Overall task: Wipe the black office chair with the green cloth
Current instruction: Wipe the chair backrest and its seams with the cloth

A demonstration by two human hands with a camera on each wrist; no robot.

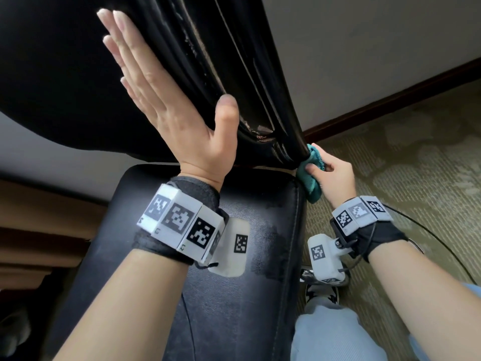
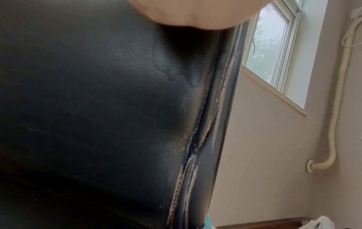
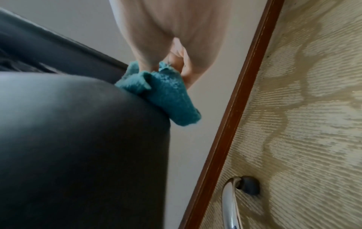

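The black office chair's backrest (image 1: 65,74) fills the upper left of the head view, with its seat (image 1: 234,295) below. My left hand (image 1: 161,100) lies flat against the backrest, fingers straight, thumb on the worn side seam (image 2: 197,139). My right hand (image 1: 330,175) grips the bunched green cloth (image 1: 311,178) and holds it against the lower right corner of the backrest, where it meets the seat. In the right wrist view the cloth (image 3: 166,93) presses on the chair's rounded black edge (image 3: 98,124).
A patterned beige carpet (image 1: 403,178) spreads to the right, edged by a dark wooden baseboard (image 1: 390,100) under a pale wall. A chrome chair leg (image 3: 229,204) with a dark castor stands on the carpet. My light-blue trouser leg (image 1: 335,334) is beside the seat. A window (image 2: 274,46) is beyond.
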